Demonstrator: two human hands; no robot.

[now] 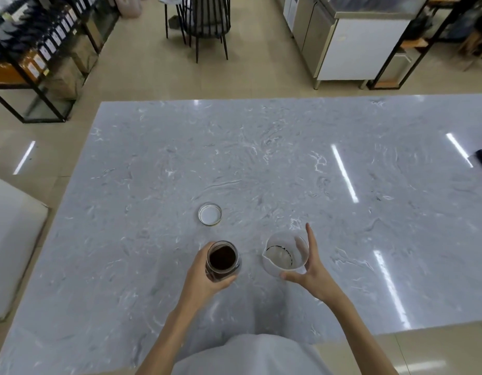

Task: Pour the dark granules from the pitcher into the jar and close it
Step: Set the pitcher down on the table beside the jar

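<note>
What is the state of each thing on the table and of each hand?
Jar: open, holds dark granules.
Lid: off, lying upside down.
Pitcher: upright, nearly empty.
Left hand: gripping the jar.
Right hand: fingers spread beside the pitcher.

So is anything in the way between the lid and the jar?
No. The lid lies alone on the table just beyond the open jar, with bare marble between. The left hand holds the jar's side only.

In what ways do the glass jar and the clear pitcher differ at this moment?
The round glass jar holds dark granules; the clear plastic pitcher looks nearly empty. The left hand wraps the jar; the right hand is spread open beside the pitcher. Both stand upright and uncovered on the grey marble table.
</note>
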